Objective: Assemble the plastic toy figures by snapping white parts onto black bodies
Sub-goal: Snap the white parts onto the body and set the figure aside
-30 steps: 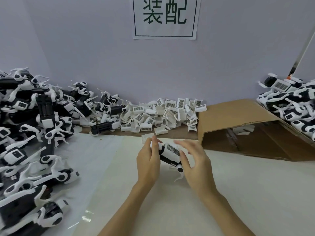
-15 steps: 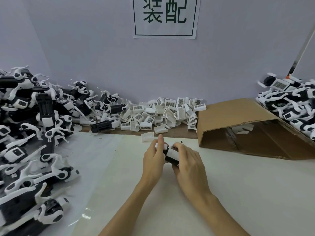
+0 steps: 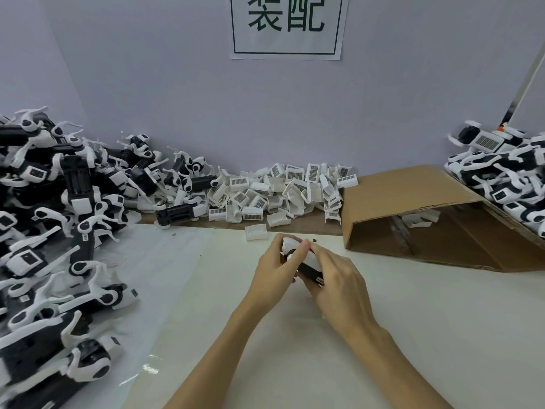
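A black-and-white toy figure is held between both hands just above the white table top, at the centre of the head view. My left hand grips its left end, thumb on the white top piece. My right hand wraps over its right side, fingers curled round the black body. Much of the figure is hidden by my fingers. A heap of loose white grille parts lies against the back wall. One white part lies alone just beyond my hands.
A big pile of black bodies with white legs fills the left side. An open cardboard box lies on its side at right, with another pile of figures behind it. A paper sign hangs on the wall.
The figure has been turned and pulled in closer between my hands. My right hand has closed over it, so its barcode top and white legs no longer show.
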Demonstrator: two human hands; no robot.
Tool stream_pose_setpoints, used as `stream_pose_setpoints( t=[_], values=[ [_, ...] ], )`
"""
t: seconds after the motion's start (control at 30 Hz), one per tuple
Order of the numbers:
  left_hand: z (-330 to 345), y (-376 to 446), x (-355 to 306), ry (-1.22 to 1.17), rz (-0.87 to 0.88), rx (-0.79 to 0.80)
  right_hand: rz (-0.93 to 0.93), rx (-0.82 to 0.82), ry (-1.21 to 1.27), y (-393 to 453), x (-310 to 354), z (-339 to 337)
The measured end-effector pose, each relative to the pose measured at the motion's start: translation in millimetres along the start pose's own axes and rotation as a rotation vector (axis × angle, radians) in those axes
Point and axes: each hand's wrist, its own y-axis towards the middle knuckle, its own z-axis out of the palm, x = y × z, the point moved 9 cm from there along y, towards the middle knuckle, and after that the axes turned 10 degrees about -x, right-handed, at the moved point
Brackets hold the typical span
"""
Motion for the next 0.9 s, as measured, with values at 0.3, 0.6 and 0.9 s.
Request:
stream_pose_setpoints(
  t=[0.3,0.6,0.9],
  values=[
    [-4.0,4.5,9.1,0.048,-0.019,-0.099,0.107,0.12,0.023,-3.8,-16.4,9.8],
    [-5.8,4.3,6.1,0.068,0.015,-0.122,-0.007,0.052,-0.012,-0.8,-4.8,1.2],
    [-1.8,2.2,3.5,0.078,0.038,-0.104,-0.073,-0.065,-0.026,3.0,7.3,-10.0]
  ],
)
